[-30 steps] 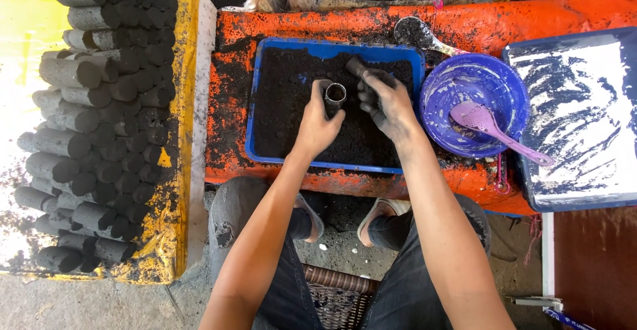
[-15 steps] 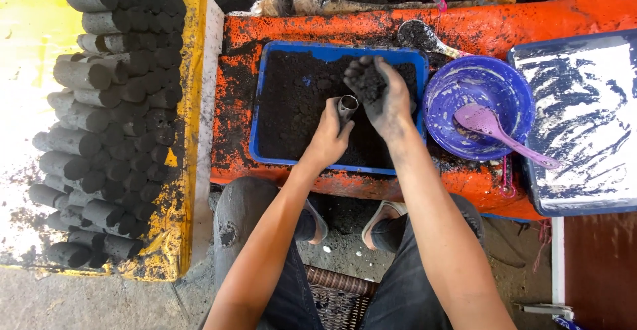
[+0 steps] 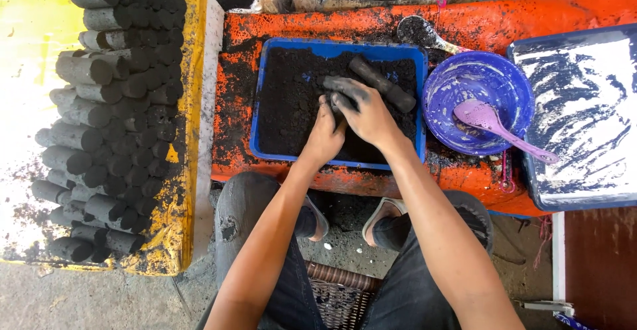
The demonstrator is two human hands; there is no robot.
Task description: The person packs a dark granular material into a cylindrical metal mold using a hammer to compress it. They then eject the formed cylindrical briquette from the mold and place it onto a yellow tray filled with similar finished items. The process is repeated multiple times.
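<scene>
Both my hands meet over a blue tray filled with black powder. My left hand is wrapped around a small upright metal tube, which is now almost fully hidden. My blackened right hand lies cupped over the tube's top, fingers together and pointing left. A dark, powder-coated rod lies slantwise on the powder just behind my right hand.
Stacked black cylinders fill a yellow board on the left. On the orange table stand a purple bowl with a purple spoon, a powder-laden spoon, and a blue tray of white powder at the right.
My right hand, which was raised with a handful of black powder, has come down over the tube's mouth. The rod now lies uncovered in the tray. My left hand kept holding the tube.
</scene>
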